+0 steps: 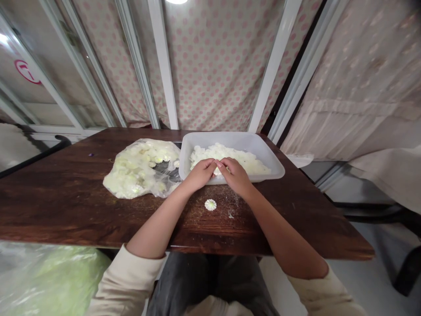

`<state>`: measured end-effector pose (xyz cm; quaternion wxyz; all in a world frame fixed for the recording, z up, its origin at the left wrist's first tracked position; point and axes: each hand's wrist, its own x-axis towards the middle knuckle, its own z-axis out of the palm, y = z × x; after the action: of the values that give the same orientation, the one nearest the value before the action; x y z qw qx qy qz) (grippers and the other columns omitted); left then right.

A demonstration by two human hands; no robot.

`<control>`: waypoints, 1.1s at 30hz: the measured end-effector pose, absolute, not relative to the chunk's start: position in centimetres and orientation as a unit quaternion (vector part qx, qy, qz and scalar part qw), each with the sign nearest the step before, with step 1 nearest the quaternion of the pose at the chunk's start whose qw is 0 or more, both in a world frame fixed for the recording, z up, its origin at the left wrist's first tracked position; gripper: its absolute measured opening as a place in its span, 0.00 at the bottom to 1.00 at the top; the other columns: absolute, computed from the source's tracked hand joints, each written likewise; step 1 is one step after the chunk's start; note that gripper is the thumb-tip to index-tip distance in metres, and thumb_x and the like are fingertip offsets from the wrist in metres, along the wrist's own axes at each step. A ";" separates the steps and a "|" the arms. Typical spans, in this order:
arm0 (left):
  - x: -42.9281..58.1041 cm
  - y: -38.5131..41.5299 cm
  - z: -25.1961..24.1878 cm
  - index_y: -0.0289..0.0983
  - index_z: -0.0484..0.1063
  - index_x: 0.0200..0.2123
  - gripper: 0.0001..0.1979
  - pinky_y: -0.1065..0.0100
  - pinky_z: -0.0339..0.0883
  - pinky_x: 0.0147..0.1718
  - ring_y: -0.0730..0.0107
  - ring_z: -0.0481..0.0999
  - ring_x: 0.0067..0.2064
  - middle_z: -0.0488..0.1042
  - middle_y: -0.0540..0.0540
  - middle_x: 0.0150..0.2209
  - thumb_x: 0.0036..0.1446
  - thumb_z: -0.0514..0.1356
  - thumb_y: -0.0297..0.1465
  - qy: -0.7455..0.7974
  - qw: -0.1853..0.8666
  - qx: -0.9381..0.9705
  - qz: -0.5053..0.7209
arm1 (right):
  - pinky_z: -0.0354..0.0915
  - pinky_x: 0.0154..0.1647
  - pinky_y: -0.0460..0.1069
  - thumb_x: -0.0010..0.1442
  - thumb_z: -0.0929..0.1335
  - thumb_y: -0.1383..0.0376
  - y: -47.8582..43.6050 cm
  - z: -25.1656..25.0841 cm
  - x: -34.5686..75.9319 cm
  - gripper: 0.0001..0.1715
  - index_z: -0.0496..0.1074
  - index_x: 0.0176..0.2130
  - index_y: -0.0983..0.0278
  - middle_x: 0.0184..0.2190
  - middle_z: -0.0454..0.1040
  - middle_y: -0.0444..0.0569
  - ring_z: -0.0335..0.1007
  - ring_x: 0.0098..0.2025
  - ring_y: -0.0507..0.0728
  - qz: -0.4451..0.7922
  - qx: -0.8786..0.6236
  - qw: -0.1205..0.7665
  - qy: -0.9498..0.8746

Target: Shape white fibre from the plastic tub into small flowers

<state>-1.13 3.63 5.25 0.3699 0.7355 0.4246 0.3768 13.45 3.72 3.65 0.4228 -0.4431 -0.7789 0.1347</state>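
My left hand and my right hand meet fingertip to fingertip over the near rim of a translucent plastic tub. Both hands have their fingers curled and pinched together on something small and pale that I cannot make out. The tub holds a heap of small white flower-shaped pieces. One white flower piece lies alone on the dark wooden table, just in front of my hands.
A clear plastic bag full of pale white-green pieces lies left of the tub. A second big bag of greenish pieces sits below the table's near edge at left. Dotted cloth and window frames stand behind the table.
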 end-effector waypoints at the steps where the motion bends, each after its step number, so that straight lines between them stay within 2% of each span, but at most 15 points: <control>1: -1.1 3.7 5.2 0.36 0.59 0.24 0.17 0.71 0.52 0.25 0.77 0.57 0.22 0.57 0.54 0.19 0.58 0.45 0.42 0.425 0.368 0.735 0.379 | 0.56 0.37 0.50 0.60 0.57 0.52 3.6 3.8 13.5 0.19 0.62 0.27 0.62 0.27 0.65 0.46 0.60 0.34 0.54 0.151 -0.439 0.419 -0.780; 5: -1.1 3.8 4.9 0.36 0.58 0.24 0.21 0.71 0.54 0.26 0.76 0.58 0.23 0.58 0.53 0.19 0.58 0.43 0.45 0.420 0.361 0.731 0.399 | 0.55 0.33 0.47 0.58 0.60 0.52 3.7 3.9 13.7 0.17 0.61 0.28 0.62 0.27 0.64 0.44 0.60 0.31 0.52 0.207 -0.426 0.437 -0.765; 8: -1.2 3.7 4.8 0.36 0.59 0.25 0.23 0.71 0.55 0.27 0.76 0.60 0.25 0.60 0.52 0.21 0.58 0.41 0.47 0.409 0.368 0.735 0.397 | 0.53 0.30 0.47 0.58 0.60 0.53 3.9 3.8 13.8 0.17 0.61 0.27 0.62 0.23 0.61 0.42 0.57 0.27 0.51 0.213 -0.429 0.447 -0.755; 13: -1.2 3.5 5.1 0.36 0.61 0.26 0.20 0.71 0.54 0.27 0.77 0.59 0.25 0.60 0.52 0.22 0.55 0.49 0.47 0.396 0.353 0.772 0.350 | 0.50 0.25 0.47 0.58 0.60 0.55 4.0 3.8 14.0 0.20 0.60 0.21 0.63 0.17 0.56 0.41 0.53 0.22 0.51 0.189 -0.481 0.465 -0.719; 17: -1.2 3.4 5.2 0.35 0.62 0.27 0.17 0.72 0.54 0.26 0.77 0.59 0.25 0.60 0.53 0.22 0.55 0.51 0.45 0.388 0.385 0.763 0.345 | 0.54 0.28 0.48 0.57 0.60 0.54 4.2 3.9 14.4 0.21 0.61 0.20 0.63 0.18 0.63 0.44 0.59 0.23 0.52 0.194 -0.520 0.503 -0.663; 21: -1.2 3.5 5.4 0.35 0.61 0.25 0.17 0.72 0.53 0.26 0.77 0.58 0.25 0.59 0.53 0.21 0.55 0.51 0.43 0.388 0.390 0.752 0.364 | 0.58 0.32 0.48 0.58 0.58 0.50 4.4 3.8 14.3 0.22 0.63 0.25 0.63 0.23 0.67 0.46 0.63 0.28 0.53 0.239 -0.467 0.510 -0.682; 25: -1.3 3.7 5.3 0.35 0.60 0.24 0.17 0.72 0.52 0.25 0.78 0.58 0.24 0.58 0.53 0.21 0.55 0.50 0.43 0.396 0.378 0.757 0.357 | 0.58 0.33 0.48 0.57 0.59 0.51 4.2 3.8 14.0 0.18 0.65 0.30 0.62 0.26 0.67 0.45 0.62 0.30 0.53 0.252 -0.429 0.463 -0.734; 30: -1.4 3.6 5.3 0.35 0.60 0.24 0.18 0.72 0.52 0.25 0.78 0.56 0.24 0.58 0.53 0.22 0.56 0.49 0.44 0.381 0.352 0.789 0.330 | 0.57 0.30 0.47 0.54 0.63 0.56 4.5 3.8 14.2 0.13 0.63 0.27 0.63 0.24 0.64 0.43 0.60 0.28 0.51 0.309 -0.398 0.505 -0.701; 33: -1.4 3.4 5.4 0.36 0.59 0.24 0.18 0.71 0.52 0.26 0.77 0.56 0.24 0.59 0.53 0.22 0.56 0.49 0.44 0.379 0.351 0.793 0.322 | 0.59 0.29 0.48 0.53 0.64 0.56 5.1 3.4 14.5 0.13 0.63 0.27 0.63 0.22 0.63 0.42 0.60 0.26 0.51 0.301 -0.437 0.533 -0.659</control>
<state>-1.36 3.44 5.42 0.3513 0.7934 0.3789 0.3218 14.49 5.12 3.41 0.5335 -0.4367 -0.6587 0.3014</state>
